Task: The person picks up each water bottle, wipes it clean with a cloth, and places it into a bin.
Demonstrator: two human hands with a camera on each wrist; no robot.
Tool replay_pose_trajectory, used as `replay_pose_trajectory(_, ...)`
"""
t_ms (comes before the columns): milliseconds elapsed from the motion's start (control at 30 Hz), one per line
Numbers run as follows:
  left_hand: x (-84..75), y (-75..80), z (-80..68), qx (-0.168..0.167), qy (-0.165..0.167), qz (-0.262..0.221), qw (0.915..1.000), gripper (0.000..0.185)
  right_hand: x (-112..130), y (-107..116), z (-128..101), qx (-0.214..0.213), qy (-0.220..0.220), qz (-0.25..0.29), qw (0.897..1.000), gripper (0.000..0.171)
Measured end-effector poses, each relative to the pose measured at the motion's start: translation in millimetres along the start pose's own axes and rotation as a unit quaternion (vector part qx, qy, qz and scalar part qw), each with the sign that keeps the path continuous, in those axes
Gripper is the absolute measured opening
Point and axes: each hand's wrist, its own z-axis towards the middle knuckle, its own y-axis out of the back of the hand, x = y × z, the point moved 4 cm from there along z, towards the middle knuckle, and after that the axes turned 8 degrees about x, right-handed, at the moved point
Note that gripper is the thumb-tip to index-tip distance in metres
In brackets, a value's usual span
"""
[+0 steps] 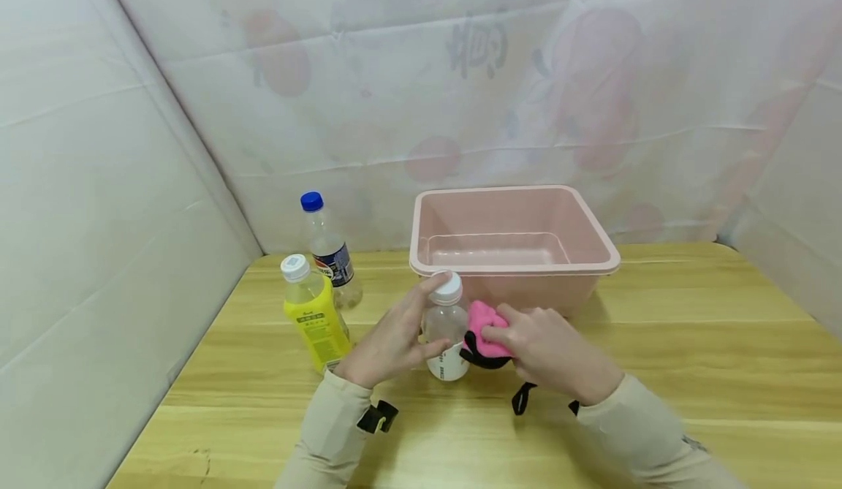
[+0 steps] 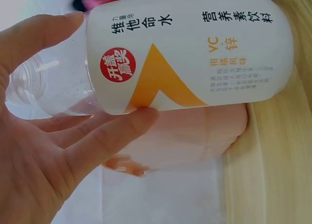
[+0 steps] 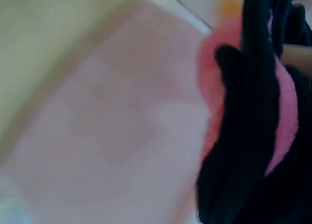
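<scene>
On the wooden table (image 1: pixel 658 372), just in front of the pink tub (image 1: pixel 513 251), I hold a clear bottle with a white cap (image 1: pixel 446 328) upright. My left hand (image 1: pixel 395 339) grips it, fingers (image 2: pixel 112 136) curled on its white label. My right hand (image 1: pixel 549 350) holds a pink cloth with black edge (image 1: pixel 483 332) pressed against the bottle's side. At left stand a yellow bottle (image 1: pixel 314 313) and a blue-capped bottle (image 1: pixel 329 251), close together.

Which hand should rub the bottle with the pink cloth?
Probably the right hand: it already grips the pink cloth against the bottle, while the left hand steadies that bottle.
</scene>
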Motion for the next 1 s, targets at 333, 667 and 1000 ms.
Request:
replay_pose_trajectory(333, 3.2, -0.6, -0.5, -0.002, 0.006, 0.009, 0.9999, 0.09, 5, -46, 0, 0.095, 0.025, 0.008, 0.995, 0.042)
replay_pose_trajectory(667, 3.2, -1.1, 1.5, 0.001, -0.013, 0.017, 0.9998, 0.09, -11, -6, 2, 0.021, -0.028, 0.081, 0.996, 0.047)
replay_pose_trajectory(1000, 3.4, -1.8, 2.7, 0.019, 0.009, 0.011, 0.9997, 0.091, -15, 41, 6, -0.232, -0.035, 0.154, 0.96, 0.054)
